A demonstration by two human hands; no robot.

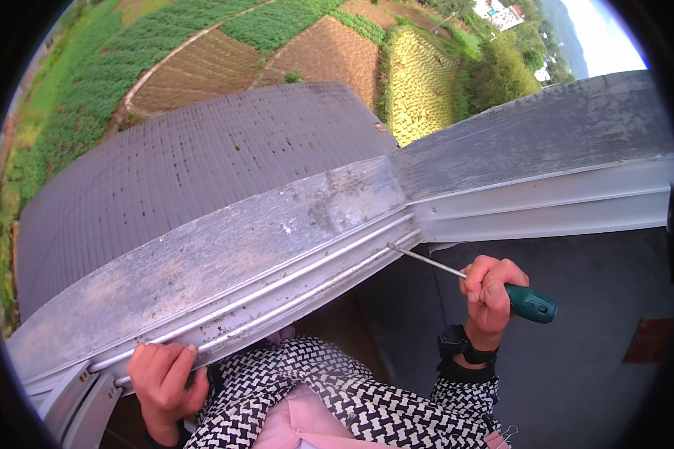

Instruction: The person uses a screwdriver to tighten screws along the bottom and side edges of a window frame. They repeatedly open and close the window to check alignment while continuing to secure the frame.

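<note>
My right hand (494, 288) is closed around a screwdriver (532, 302) with a dark green handle and a long thin metal shaft. The shaft points up and to the left, and its tip meets the white window track (277, 295) near the frame's corner. My left hand (165, 382) rests with curled fingers on the lower left end of the track, gripping its inner rail beside the sliding sash (79, 404). Dirt specks lie along the grooves of the track.
Outside the track runs a weathered grey concrete sill (202, 262), turning at a corner to the right. A corrugated roof (195, 172) lies below it, with fields beyond. A dark grey surface (577, 374) is at the right, with a brown patch (649, 340).
</note>
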